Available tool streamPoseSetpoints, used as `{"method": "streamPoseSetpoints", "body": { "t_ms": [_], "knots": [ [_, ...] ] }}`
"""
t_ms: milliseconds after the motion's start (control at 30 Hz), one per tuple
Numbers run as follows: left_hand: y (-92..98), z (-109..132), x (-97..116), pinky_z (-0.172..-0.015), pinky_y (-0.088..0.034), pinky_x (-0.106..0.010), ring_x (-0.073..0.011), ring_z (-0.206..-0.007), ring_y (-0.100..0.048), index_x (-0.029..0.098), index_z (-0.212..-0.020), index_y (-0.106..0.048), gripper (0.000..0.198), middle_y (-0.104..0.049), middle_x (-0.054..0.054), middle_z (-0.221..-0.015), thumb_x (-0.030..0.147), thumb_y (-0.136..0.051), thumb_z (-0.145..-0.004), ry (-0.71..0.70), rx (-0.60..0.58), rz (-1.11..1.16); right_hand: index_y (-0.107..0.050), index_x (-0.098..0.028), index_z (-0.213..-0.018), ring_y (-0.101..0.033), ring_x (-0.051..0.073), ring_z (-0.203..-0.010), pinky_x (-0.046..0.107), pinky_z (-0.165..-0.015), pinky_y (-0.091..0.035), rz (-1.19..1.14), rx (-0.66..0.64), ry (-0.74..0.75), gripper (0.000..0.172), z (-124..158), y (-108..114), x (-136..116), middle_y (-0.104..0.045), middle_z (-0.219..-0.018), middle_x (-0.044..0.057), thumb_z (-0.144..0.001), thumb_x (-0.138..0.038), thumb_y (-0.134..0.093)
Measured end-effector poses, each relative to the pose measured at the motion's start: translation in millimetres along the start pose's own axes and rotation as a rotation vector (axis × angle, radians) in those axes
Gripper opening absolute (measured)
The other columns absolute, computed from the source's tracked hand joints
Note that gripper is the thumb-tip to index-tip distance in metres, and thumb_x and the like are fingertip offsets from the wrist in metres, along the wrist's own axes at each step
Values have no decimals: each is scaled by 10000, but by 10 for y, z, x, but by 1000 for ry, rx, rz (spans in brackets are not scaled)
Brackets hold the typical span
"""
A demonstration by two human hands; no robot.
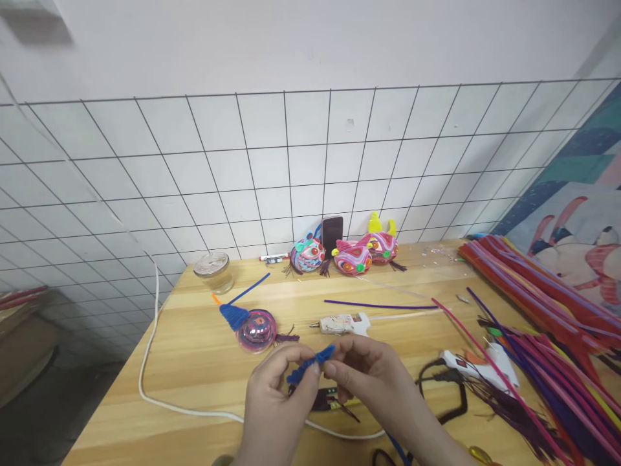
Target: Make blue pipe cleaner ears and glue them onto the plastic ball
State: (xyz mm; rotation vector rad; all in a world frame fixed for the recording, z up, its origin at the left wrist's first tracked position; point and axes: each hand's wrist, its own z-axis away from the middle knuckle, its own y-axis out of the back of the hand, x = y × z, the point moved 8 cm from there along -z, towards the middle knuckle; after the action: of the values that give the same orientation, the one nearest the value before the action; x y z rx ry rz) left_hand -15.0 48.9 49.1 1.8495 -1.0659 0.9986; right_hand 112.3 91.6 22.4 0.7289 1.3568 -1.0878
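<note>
My left hand (277, 398) pinches a bent, folded blue pipe cleaner (310, 364) between thumb and fingers. At its right end, the fingers of my right hand (376, 367) are closed on the same piece. Below the hands lies a black and yellow tool (326, 400), partly covered by them. Ahead and to the left, a round decorated ball (256, 330) under clear plastic has a blue cone-shaped pipe cleaner piece (234, 316) against it and a dark tassel (287, 338). A white glue gun (342, 323) lies just beyond my hands.
Along the wall stand several colourful tasselled balls (353, 257) and a phone (332, 234). A lidded glass jar (213, 270) sits back left. Bundles of pipe cleaners (538, 278) and another glue gun (482, 367) occupy the right. A white cable (194, 410) crosses the wooden table (130, 414).
</note>
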Motion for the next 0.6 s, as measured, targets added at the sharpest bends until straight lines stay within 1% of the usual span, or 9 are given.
{"method": "streamPoseSetpoints", "body": {
  "t_ms": [67,133,200,267,367,467,600],
  "knots": [
    [-42,-2,-79,-578,-551,-233,-161,-649,-659,184,-747,-646,67,-683,-19,-703,151,-599,-713,103,-40,71,-607,-148,-632,-461,60,-409,179,-402,-455,0,4,-19,338,-3,16,3,-503,-507,-57,-542,-419,-788],
    [-67,-3,-123,-593,-558,-241,-174,-684,-670,178,-810,-651,108,-702,-36,-740,157,-599,-718,170,-64,134,-606,-151,-636,-459,58,-401,177,-392,-449,14,7,-30,349,-7,30,4,-501,-508,-58,-541,-438,-781],
    [-72,-20,-99,-620,-561,-251,-185,-735,-672,178,-855,-664,149,-712,-54,-797,164,-603,-720,165,-85,165,-608,-152,-647,-456,55,-401,173,-387,-444,36,9,-29,349,-11,42,-2,-499,-515,-57,-560,-453,-764],
    [-76,-46,-24,-639,-559,-257,-186,-754,-664,183,-843,-686,141,-706,-60,-818,182,-600,-732,108,-117,169,-612,-154,-652,-451,55,-411,171,-393,-446,45,10,-17,342,-12,49,-16,-493,-520,-56,-578,-458,-750],
    [-83,-74,37,-632,-548,-246,-171,-727,-647,190,-809,-703,131,-688,-51,-774,221,-584,-766,65,-152,169,-612,-157,-659,-444,61,-426,177,-396,-450,47,8,-7,350,-9,47,-30,-490,-525,-55,-564,-461,-755],
    [-84,-76,-16,-596,-531,-231,-155,-672,-628,188,-756,-703,117,-673,-39,-718,250,-603,-759,105,-141,176,-597,-159,-659,-449,66,-427,181,-396,-444,84,22,-5,339,-9,59,-18,-493,-529,-52,-587,-457,-741],
    [-119,-45,-122,-613,-510,-236,-150,-669,-609,185,-707,-699,135,-665,-29,-688,275,-612,-755,189,-154,189,-570,-160,-631,-442,69,-440,182,-413,-441,154,18,0,290,-21,57,36,-483,-520,-53,-650,-414,-708]
  ]
}}
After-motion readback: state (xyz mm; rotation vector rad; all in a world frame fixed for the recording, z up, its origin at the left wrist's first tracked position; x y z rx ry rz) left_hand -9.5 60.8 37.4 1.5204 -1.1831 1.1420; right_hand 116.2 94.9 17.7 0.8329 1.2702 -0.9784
